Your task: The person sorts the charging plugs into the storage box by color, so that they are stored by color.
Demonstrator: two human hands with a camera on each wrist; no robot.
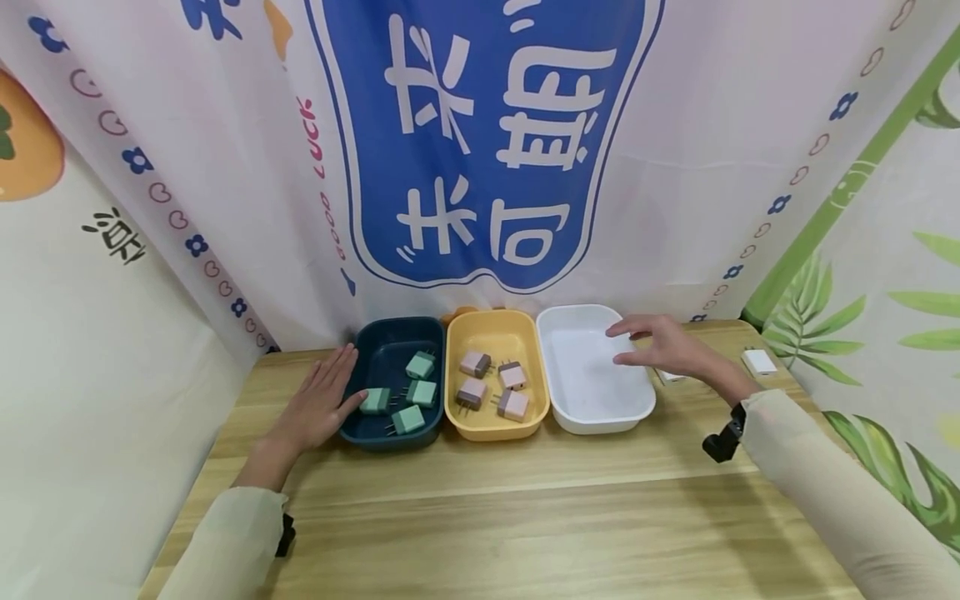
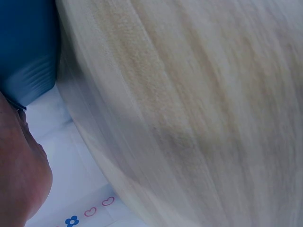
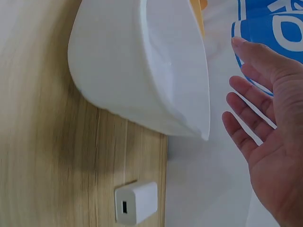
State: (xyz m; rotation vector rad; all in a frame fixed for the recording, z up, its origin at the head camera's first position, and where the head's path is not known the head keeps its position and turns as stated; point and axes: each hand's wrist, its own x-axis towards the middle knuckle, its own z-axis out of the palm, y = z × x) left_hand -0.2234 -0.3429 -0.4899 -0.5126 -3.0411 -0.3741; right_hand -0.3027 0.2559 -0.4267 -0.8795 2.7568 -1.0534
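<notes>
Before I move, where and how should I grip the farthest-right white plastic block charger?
Probably pinch the white plastic block charger from above, by its body's left and right sides: it lies flat, prongs pointing toward the printed curtain.

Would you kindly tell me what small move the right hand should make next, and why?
Probably lower the right hand to the nearer white charger: the hand holds nothing, that charger lies beside the white tray, and no charger shows inside the tray.

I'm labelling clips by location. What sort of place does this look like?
Probably a small indoor workspace, though I can't tell whether it's a home or a studio. The signs are the wooden table, the printed curtain behind it, and the row of plastic trays, two holding chargers.
</notes>
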